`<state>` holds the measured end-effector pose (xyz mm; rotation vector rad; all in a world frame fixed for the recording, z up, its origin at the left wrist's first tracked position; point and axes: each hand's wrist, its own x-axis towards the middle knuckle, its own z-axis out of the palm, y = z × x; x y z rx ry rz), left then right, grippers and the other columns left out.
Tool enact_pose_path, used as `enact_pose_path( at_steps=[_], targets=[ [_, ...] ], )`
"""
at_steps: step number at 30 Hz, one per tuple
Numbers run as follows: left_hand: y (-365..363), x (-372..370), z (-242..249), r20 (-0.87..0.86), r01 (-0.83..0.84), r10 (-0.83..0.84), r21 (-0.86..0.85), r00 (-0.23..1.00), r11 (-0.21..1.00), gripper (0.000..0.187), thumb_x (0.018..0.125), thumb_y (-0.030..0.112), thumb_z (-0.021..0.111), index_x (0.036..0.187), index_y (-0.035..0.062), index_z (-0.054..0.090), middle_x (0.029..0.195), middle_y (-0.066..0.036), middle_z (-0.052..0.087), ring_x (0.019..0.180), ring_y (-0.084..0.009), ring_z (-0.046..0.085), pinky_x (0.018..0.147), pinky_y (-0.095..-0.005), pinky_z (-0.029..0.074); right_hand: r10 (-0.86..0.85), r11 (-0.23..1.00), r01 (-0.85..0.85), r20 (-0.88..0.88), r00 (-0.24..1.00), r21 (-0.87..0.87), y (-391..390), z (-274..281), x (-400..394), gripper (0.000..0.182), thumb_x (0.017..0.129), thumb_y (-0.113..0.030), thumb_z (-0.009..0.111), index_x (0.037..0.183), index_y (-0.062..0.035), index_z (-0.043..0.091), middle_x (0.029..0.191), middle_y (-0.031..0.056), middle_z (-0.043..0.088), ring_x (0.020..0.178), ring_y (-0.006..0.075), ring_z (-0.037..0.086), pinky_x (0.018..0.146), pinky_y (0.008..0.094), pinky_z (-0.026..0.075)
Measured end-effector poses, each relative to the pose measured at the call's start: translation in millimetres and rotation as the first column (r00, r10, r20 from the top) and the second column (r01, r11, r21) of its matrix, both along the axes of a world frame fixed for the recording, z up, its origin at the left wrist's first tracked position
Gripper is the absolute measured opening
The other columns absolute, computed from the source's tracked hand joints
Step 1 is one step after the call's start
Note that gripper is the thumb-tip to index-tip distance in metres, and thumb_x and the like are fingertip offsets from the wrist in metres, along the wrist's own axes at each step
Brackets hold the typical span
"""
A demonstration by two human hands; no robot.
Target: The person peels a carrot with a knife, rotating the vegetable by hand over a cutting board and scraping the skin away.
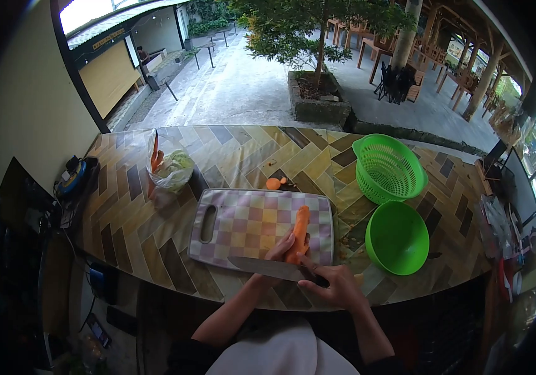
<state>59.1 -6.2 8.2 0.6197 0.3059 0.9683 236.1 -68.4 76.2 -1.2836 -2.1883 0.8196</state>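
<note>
A peeled orange carrot points away from me over the right part of a checkered cutting board. My left hand is closed around its near end. In my right hand is the dark handle of a large knife. The blade points left, across the board's near edge and above my left wrist. Beyond the board's far edge lie orange carrot pieces with dark scraps beside them.
A clear plastic bag with vegetables stands at the back left. On the right are a green strainer basket and, nearer, a green bowl. A phone lies lower left. Outside are a planter and wooden tables.
</note>
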Motion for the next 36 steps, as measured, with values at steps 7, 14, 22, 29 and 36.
enact_pose_path(
  at_steps=[7,14,22,29,36],
  targets=[
    [3.2,3.2,-7.8,-0.038,-0.012,0.013,0.018,0.999,1.000,0.056,0.101,0.040,0.046,0.144,0.0076,0.031,0.107,-0.006,0.048,0.081,-0.0167,0.054,0.069,-0.0271,0.047,0.032,0.999,-0.032,0.038,0.999,0.015,3.5,1.3,1.2,0.060,0.088,-0.040,0.068,0.143,-0.0267,0.048,0.078,0.0130,0.068,0.066,0.0305,0.066,0.066,0.0362,0.051],
    [0.8,0.4,-3.9,0.043,-0.018,0.019,-0.004,0.999,1.000,0.065,0.101,0.055,0.032,0.145,0.0077,0.027,0.111,-0.008,0.047,0.084,-0.0211,0.054,0.073,-0.0300,0.048,0.000,0.998,-0.005,0.086,0.996,0.056,2.4,-3.3,-1.3,0.052,0.089,-0.040,0.066,0.138,-0.0268,0.054,0.072,0.0107,0.066,0.062,0.0283,0.064,0.063,0.0375,0.051],
    [-1.7,-0.9,-8.4,-0.066,-0.048,0.050,0.030,0.997,0.998,0.097,0.087,0.081,0.007,0.146,0.0066,0.027,0.113,-0.008,0.047,0.087,-0.0232,0.053,0.079,-0.0343,0.048,-0.065,0.984,0.044,0.119,0.991,0.173,2.0,-16.0,-4.4,0.048,0.088,-0.038,0.068,0.134,-0.0250,0.059,0.066,0.0080,0.061,0.056,0.0235,0.061,0.057,0.0360,0.049],
    [-2.5,1.1,-1.4,-0.056,-0.062,0.058,-0.074,0.997,0.995,0.099,0.085,0.083,0.009,0.145,0.0069,0.028,0.112,-0.008,0.047,0.088,-0.0229,0.053,0.082,-0.0334,0.046,-0.007,0.994,0.008,-0.009,1.000,0.110,6.0,-17.3,2.9,0.050,0.090,-0.044,0.063,0.137,-0.0293,0.055,0.066,0.0085,0.062,0.058,0.0278,0.062,0.058,0.0394,0.050],
    [-2.0,-1.6,-4.0,-0.020,-0.055,0.054,-0.050,0.998,0.997,0.094,0.088,0.080,0.012,0.146,0.0074,0.027,0.117,-0.010,0.048,0.099,-0.0235,0.051,0.092,-0.0360,0.044,0.010,0.999,-0.010,0.006,1.000,0.049,6.0,-11.5,3.6,0.057,0.088,-0.040,0.067,0.141,-0.0253,0.051,0.074,0.0124,0.067,0.063,0.0283,0.066,0.063,0.0368,0.051]
  ],
)
